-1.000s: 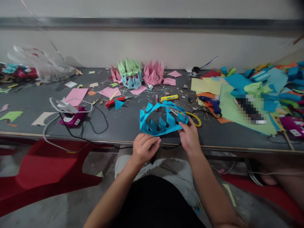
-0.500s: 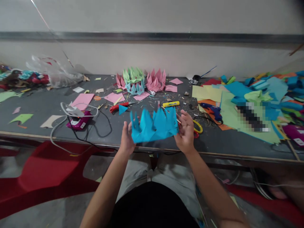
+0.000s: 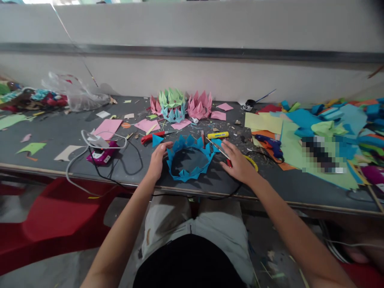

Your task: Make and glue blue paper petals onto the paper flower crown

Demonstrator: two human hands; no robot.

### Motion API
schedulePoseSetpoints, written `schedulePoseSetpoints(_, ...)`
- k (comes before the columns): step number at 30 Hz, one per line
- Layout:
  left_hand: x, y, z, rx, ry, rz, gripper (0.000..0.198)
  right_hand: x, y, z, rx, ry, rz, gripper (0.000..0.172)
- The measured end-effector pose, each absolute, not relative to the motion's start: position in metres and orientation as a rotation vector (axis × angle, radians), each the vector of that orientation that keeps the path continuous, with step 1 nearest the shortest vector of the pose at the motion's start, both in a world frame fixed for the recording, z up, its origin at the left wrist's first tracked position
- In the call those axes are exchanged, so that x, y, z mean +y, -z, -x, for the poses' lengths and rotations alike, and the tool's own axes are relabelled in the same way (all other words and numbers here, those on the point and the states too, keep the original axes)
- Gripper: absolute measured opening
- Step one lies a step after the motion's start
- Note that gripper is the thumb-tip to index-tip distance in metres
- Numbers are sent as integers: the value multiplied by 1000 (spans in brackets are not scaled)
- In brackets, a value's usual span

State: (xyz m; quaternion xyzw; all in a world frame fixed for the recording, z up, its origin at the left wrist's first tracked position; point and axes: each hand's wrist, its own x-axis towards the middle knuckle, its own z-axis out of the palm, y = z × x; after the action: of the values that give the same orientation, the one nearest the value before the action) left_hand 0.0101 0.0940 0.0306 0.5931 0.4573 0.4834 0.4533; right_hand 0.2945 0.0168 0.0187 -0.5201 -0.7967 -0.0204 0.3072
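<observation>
My left hand (image 3: pixel 157 161) is resting at nine o'clock of the blue crown (image 3: pixel 186 176), fingers parted and clamping nothing; whether a fingertip is touching paper, I cannot tell. My right hand (image 3: pixel 240 165) is resting at three o'clock, fingers spread above the scissors (image 3: pixel 221 150). Between both hands, the crown is sitting on the table (image 3: pixel 72 129) as a ring. For good handling, I am favouring light, even contact on opposite sides of its band, as squeezing is likely to crease it. Toward ten, a red tool (image 3: pixel 147 139) is lying; between one and two, a yellow tube (image 3: pixel 218 135). Beyond, near twelve, a pink crown (image 3: pixel 199 107) is standing.
</observation>
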Motion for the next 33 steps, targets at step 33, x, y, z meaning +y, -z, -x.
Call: schedulePoseSetpoints(33, 6, -93, -31, 1280, -1098, -2335, 16, -20, -58, -241, -1832, -252, 1424, 37)
